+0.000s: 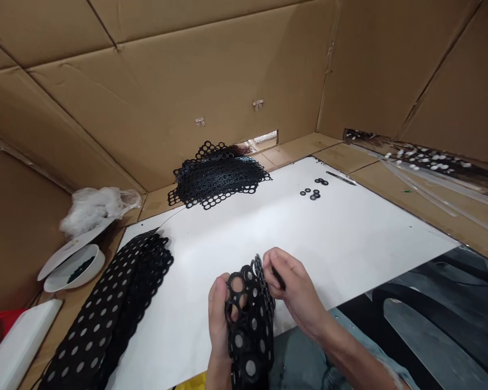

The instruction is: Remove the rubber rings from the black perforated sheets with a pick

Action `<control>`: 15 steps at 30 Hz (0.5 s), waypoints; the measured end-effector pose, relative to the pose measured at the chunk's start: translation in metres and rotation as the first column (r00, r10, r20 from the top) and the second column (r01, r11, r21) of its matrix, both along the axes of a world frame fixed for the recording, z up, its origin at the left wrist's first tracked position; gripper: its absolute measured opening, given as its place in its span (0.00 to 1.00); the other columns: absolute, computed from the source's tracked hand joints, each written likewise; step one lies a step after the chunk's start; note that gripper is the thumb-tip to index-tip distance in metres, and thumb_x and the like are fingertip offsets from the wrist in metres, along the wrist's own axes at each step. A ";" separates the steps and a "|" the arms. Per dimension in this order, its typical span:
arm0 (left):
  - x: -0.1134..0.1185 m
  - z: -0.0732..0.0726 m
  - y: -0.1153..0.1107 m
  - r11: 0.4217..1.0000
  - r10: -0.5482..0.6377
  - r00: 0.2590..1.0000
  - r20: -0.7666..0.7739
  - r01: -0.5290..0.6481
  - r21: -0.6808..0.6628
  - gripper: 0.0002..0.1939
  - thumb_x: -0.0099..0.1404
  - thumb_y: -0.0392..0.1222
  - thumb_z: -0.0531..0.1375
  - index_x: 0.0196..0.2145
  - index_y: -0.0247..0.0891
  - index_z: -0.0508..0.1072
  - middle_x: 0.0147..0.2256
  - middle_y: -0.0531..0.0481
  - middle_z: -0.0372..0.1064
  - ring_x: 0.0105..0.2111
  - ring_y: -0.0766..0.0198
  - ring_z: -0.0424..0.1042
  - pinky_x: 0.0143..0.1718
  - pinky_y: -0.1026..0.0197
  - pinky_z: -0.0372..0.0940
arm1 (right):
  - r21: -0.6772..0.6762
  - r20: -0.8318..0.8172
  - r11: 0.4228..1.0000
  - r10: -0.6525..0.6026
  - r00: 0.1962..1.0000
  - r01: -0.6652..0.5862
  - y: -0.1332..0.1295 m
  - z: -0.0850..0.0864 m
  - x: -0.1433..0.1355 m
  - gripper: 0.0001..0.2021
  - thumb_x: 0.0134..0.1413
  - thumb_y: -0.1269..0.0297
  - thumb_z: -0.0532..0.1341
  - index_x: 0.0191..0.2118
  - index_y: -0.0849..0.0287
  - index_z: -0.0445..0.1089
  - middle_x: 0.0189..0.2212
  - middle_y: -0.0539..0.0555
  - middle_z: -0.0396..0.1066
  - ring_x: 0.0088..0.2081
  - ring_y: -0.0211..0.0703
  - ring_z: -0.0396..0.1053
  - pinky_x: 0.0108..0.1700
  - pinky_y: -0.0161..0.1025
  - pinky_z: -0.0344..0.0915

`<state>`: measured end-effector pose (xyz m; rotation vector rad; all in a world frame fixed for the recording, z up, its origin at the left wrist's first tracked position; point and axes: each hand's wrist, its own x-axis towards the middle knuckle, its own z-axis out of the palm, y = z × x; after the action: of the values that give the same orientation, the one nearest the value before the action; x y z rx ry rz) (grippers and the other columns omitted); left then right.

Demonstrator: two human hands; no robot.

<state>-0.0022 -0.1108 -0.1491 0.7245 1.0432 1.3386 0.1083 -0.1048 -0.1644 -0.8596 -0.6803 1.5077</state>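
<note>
Holding black ring-mesh strip (245,353) w/ pale discs (250,368) over white flat board (187,325) in L hand (218,309) w/ curled fingers, prob. for steadiness, & pinching small dark item (278,278) close by in R hand (295,281).

One ringed black strip (250,325) and one dark piece (278,278) are being held by two hands (218,311) (289,277); one bowl (96,264) is being kept left.

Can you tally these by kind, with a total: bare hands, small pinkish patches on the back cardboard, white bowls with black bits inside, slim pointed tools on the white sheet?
Hands, left and right: 2
Pinkish patches: 2
White bowl: 1
Slim pointed tool: 1
Total: 6
</note>
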 end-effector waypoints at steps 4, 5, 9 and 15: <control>-0.002 -0.002 -0.001 0.999 -0.014 1.000 0.017 0.015 -0.032 0.24 0.55 0.59 0.63 0.17 0.40 0.59 0.15 0.60 0.50 0.16 0.71 0.46 0.16 0.66 0.47 | 0.082 0.330 0.996 -0.051 0.943 0.025 -0.004 -0.003 -0.005 0.20 0.60 0.45 0.51 0.27 0.58 0.58 0.18 0.43 0.49 0.20 0.32 0.45 0.22 0.32 0.44; -0.002 -0.002 -0.001 1.000 -0.005 1.000 -0.020 0.005 -0.014 0.24 0.55 0.59 0.63 0.17 0.40 0.59 0.15 0.60 0.50 0.16 0.71 0.46 0.15 0.66 0.46 | 0.110 0.406 0.993 -0.077 0.911 0.036 -0.006 -0.003 -0.007 0.22 0.61 0.45 0.49 0.24 0.57 0.56 0.18 0.44 0.49 0.21 0.33 0.47 0.23 0.33 0.46; -0.004 -0.005 -0.002 0.995 -0.074 0.986 -0.153 0.084 0.060 0.26 0.57 0.60 0.60 0.14 0.40 0.60 0.13 0.58 0.52 0.15 0.69 0.49 0.15 0.64 0.48 | 0.137 0.484 0.989 -0.020 0.875 -0.053 -0.011 -0.001 -0.013 0.24 0.62 0.43 0.46 0.23 0.57 0.54 0.19 0.47 0.57 0.22 0.35 0.57 0.24 0.34 0.52; -0.002 -0.012 -0.004 0.995 -0.104 0.990 -0.091 0.104 -0.001 0.22 0.57 0.57 0.62 0.16 0.39 0.65 0.12 0.58 0.53 0.15 0.71 0.49 0.16 0.66 0.46 | 0.126 0.599 0.990 -0.023 0.801 -0.065 -0.010 -0.001 -0.014 0.23 0.54 0.44 0.57 0.23 0.56 0.50 0.15 0.43 0.51 0.19 0.32 0.53 0.22 0.33 0.48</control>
<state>-0.0045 -0.1145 -0.1606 0.8373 1.0608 1.2277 0.0948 -0.1147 -0.1656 -1.2388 -1.2508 1.1744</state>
